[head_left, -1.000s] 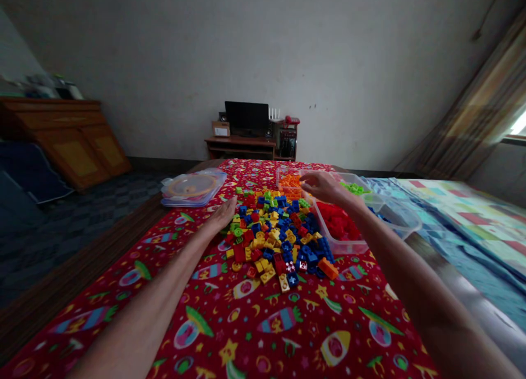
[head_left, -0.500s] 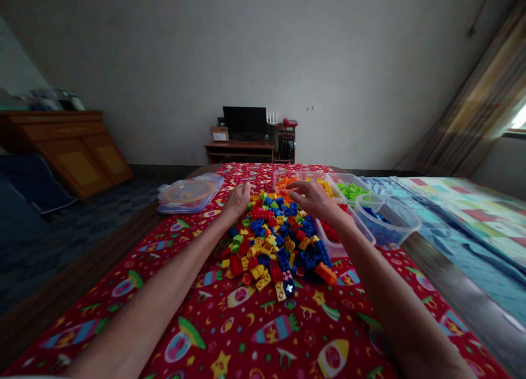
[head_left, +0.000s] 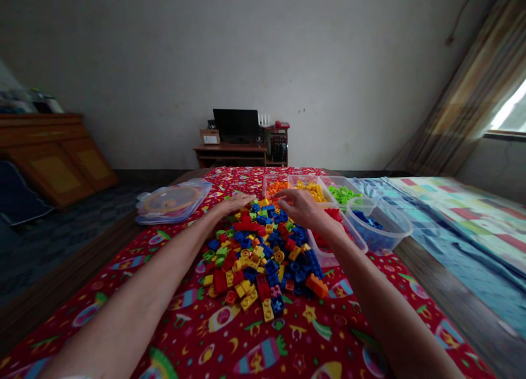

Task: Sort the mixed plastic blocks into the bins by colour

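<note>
Five tubs [head_left: 405, 226] hold colour-sorted bricks [head_left: 343, 193]; left hand [head_left: 236, 202] and right hand [head_left: 302, 207] rest open-fingered on loose pile [head_left: 263, 258].

Bare forearms [head_left: 164, 280], left hand [head_left: 235, 204], right hand [head_left: 303, 208]

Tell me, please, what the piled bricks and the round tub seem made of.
Bricks: likely hard moulded plastic, solid bright colours, studded tops, faint gloss. Round tub: probably thin clear plastic; blue pieces show through its wall.
</note>
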`<control>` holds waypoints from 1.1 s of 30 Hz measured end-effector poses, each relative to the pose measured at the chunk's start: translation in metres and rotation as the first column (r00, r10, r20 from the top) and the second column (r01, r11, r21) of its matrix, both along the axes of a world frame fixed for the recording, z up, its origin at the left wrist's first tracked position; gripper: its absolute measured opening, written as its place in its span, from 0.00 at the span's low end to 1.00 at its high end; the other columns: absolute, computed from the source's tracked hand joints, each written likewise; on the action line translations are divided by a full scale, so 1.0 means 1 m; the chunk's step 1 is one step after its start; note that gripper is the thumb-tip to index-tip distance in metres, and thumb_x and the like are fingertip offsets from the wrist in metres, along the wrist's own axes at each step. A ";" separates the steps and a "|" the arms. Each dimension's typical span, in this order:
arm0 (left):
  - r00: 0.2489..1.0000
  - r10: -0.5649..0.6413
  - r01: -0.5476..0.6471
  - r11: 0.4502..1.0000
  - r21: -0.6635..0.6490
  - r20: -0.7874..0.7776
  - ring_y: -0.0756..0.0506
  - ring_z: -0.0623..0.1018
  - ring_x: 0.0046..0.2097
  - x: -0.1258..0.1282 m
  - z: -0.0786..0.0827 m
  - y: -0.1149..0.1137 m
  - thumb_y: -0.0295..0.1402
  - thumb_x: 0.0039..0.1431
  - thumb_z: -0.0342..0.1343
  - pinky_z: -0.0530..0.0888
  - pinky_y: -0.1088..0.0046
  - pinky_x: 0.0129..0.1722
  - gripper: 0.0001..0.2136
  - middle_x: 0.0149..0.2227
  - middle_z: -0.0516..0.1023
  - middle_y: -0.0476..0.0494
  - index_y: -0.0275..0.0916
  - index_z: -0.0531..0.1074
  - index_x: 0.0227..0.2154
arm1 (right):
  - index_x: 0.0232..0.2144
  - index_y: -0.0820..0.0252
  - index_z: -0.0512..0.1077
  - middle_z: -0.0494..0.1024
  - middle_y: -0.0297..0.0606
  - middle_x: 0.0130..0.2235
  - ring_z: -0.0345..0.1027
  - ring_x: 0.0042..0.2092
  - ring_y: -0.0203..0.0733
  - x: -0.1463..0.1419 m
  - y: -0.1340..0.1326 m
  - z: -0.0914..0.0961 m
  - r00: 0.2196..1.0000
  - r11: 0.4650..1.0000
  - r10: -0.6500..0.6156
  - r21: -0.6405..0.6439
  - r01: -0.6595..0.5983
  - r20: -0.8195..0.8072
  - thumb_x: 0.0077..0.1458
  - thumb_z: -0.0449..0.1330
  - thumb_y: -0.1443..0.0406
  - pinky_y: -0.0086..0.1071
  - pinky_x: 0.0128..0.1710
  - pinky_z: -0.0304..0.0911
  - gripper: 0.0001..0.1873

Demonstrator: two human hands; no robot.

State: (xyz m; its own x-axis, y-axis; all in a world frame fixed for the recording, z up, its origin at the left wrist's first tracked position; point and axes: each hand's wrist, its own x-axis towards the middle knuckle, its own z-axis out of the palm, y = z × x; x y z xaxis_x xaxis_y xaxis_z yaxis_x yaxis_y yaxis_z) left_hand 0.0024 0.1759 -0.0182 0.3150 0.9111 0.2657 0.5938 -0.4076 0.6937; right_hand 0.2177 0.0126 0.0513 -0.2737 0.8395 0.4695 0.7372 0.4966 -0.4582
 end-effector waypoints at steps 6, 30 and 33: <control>0.972 -0.211 0.214 0.977 0.019 -0.102 0.39 0.76 0.46 -0.010 0.014 -0.035 0.51 0.51 0.47 0.69 0.65 0.51 0.21 0.40 0.80 0.43 0.42 0.78 0.31 | 0.44 0.61 0.76 0.80 0.43 0.39 0.72 0.40 0.40 -0.002 0.000 -0.001 1.000 1.000 0.009 0.011 -0.009 0.011 0.56 0.53 0.66 0.31 0.39 0.61 0.16; 0.999 -0.019 0.017 0.999 -0.045 -0.050 0.41 0.75 0.50 -0.012 -0.009 -0.020 0.48 0.57 0.37 0.69 0.66 0.52 0.26 0.43 0.80 0.40 0.40 0.76 0.41 | 0.41 0.62 0.77 0.80 0.44 0.37 0.71 0.37 0.40 0.000 0.000 -0.005 0.998 0.999 -0.043 -0.008 0.043 0.053 0.55 0.54 0.69 0.30 0.37 0.60 0.14; 0.977 -0.208 0.202 0.974 -0.102 -0.051 0.42 0.77 0.49 0.002 -0.004 -0.033 0.48 0.55 0.43 0.70 0.69 0.51 0.21 0.44 0.80 0.46 0.44 0.78 0.38 | 0.39 0.61 0.77 0.80 0.44 0.36 0.71 0.37 0.40 0.000 -0.001 -0.004 0.998 1.000 -0.031 0.008 0.030 0.055 0.55 0.53 0.69 0.30 0.37 0.59 0.14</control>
